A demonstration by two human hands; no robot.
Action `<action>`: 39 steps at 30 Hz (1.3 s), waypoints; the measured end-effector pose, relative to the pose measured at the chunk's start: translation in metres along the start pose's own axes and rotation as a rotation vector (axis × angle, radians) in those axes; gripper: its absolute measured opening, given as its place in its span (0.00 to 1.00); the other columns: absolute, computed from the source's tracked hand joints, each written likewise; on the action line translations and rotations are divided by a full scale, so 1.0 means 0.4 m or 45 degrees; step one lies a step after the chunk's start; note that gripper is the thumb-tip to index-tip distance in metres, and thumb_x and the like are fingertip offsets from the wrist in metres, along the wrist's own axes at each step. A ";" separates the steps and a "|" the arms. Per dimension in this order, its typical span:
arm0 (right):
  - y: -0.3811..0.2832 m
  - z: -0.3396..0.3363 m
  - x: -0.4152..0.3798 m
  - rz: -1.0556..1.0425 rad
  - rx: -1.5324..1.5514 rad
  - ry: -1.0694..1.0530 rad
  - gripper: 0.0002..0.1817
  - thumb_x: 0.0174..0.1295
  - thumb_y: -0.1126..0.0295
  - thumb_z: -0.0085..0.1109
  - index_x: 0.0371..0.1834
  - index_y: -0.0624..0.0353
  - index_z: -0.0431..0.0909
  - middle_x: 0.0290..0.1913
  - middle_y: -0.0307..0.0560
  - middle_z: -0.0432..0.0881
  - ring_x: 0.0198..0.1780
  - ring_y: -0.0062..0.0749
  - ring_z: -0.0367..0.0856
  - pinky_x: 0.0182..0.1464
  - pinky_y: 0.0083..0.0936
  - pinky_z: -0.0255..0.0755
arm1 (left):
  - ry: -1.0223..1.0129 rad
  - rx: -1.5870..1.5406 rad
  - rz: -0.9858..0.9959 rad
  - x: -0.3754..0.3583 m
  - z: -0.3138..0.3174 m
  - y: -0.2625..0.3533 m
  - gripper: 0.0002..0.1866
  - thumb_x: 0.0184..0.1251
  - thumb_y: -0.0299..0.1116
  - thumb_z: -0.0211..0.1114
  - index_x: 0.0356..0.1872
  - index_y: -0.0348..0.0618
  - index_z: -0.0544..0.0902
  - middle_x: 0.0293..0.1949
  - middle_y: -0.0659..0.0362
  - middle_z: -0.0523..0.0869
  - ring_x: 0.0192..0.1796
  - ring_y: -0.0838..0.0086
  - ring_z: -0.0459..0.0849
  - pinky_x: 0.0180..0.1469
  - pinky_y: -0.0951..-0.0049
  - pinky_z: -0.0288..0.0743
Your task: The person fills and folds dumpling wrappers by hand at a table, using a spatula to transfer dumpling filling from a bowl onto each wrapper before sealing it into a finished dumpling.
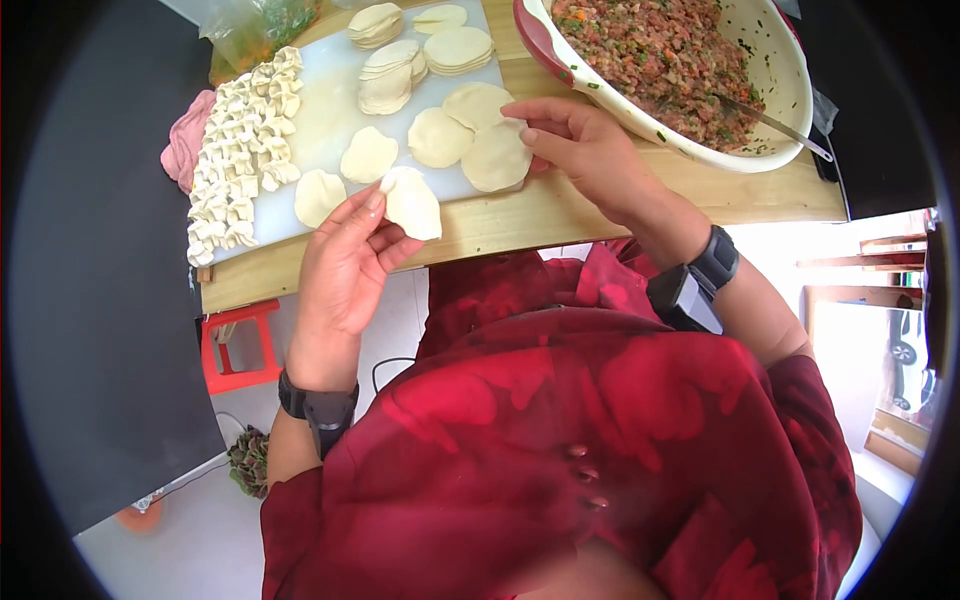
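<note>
Over the tabletop (740, 190), I see left fingers (356, 212) pinching a dough wrapper (414, 208) by its edge. Right fingers (556, 112) meet a flat wrapper (495, 160) at its rim; whether gripping, I can't tell.

Beyond the left hand (348, 245), a bare lane of cutting board (325, 95) leaves room for a hand to pass, hemmed on its left by rows of folded dumplings (240, 205) and on its right by stacked wrappers (385, 90). Between both hands, the strip of counter (475, 222) along the near edge offers passage, with the held wrapper (412, 208) jutting into it. Close beyond the right hand (585, 160), the mixing bowl (778, 80) blocks the way; a utensil handle (780, 125) sticks out over its rim, farther right.
</note>
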State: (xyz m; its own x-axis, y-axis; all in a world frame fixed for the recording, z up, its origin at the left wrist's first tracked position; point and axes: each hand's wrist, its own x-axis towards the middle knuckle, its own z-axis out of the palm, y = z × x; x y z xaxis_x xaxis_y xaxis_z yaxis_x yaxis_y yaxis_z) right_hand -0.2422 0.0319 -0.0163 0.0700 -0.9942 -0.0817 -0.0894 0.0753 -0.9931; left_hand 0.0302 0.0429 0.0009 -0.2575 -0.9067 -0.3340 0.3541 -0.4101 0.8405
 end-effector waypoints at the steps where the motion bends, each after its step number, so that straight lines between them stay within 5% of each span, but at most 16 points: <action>1: 0.001 -0.009 0.000 -0.051 -0.019 0.003 0.18 0.71 0.66 0.56 0.61 0.60 0.77 0.45 0.38 0.83 0.43 0.19 0.78 0.48 0.19 0.74 | -0.001 0.000 0.002 0.002 0.005 0.000 0.16 0.73 0.31 0.61 0.56 0.35 0.77 0.45 0.54 0.85 0.44 0.71 0.86 0.46 0.69 0.87; 5: -0.014 -0.017 -0.027 -0.246 -0.397 0.140 0.16 0.69 0.63 0.58 0.54 0.60 0.79 0.41 0.37 0.83 0.40 0.18 0.78 0.44 0.17 0.73 | -0.064 0.088 0.014 0.010 0.032 -0.006 0.15 0.74 0.32 0.60 0.56 0.35 0.77 0.45 0.55 0.85 0.44 0.71 0.87 0.47 0.70 0.87; 10: -0.078 0.031 -0.052 0.124 0.009 -0.353 0.18 0.65 0.54 0.66 0.39 0.59 0.76 0.30 0.35 0.79 0.31 0.16 0.76 0.33 0.16 0.71 | -0.224 0.258 0.079 0.020 0.104 -0.014 0.13 0.74 0.33 0.61 0.53 0.37 0.79 0.47 0.55 0.86 0.45 0.73 0.86 0.46 0.71 0.86; 19: -0.038 0.025 -0.054 0.340 0.374 -0.331 0.15 0.64 0.61 0.66 0.44 0.60 0.75 0.36 0.39 0.81 0.35 0.21 0.81 0.38 0.17 0.77 | -0.193 0.526 0.214 0.027 0.126 -0.015 0.08 0.71 0.30 0.64 0.46 0.38 0.82 0.39 0.60 0.86 0.40 0.81 0.84 0.38 0.80 0.83; 29: -0.008 -0.033 -0.056 0.424 0.820 -0.267 0.10 0.68 0.68 0.56 0.49 0.60 0.73 0.45 0.45 0.81 0.44 0.31 0.83 0.48 0.28 0.80 | -0.084 -0.068 0.239 0.032 0.006 0.028 0.16 0.79 0.33 0.48 0.61 0.38 0.71 0.56 0.52 0.81 0.59 0.65 0.81 0.61 0.59 0.77; 33: -0.006 -0.035 -0.052 0.430 0.770 -0.258 0.12 0.69 0.65 0.58 0.49 0.59 0.74 0.45 0.44 0.81 0.44 0.28 0.83 0.47 0.26 0.80 | -0.048 -0.104 0.208 0.034 -0.022 0.092 0.15 0.78 0.33 0.52 0.58 0.36 0.71 0.54 0.52 0.82 0.55 0.64 0.83 0.57 0.59 0.79; 39: -0.016 -0.030 -0.053 0.391 0.534 -0.327 0.13 0.66 0.65 0.63 0.47 0.60 0.75 0.41 0.42 0.82 0.34 0.21 0.81 0.34 0.16 0.77 | 0.001 0.478 0.424 0.208 -0.075 0.185 0.16 0.73 0.28 0.59 0.59 0.36 0.73 0.47 0.54 0.85 0.47 0.73 0.86 0.47 0.72 0.82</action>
State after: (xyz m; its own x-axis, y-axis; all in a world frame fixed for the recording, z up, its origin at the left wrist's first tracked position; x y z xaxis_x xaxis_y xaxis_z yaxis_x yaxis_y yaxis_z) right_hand -0.2550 0.0516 -0.0073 0.3467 -0.8753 -0.3372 0.2538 0.4336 -0.8646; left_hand 0.0619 -0.0658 0.0224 -0.1850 -0.9825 -0.0220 0.0686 -0.0352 0.9970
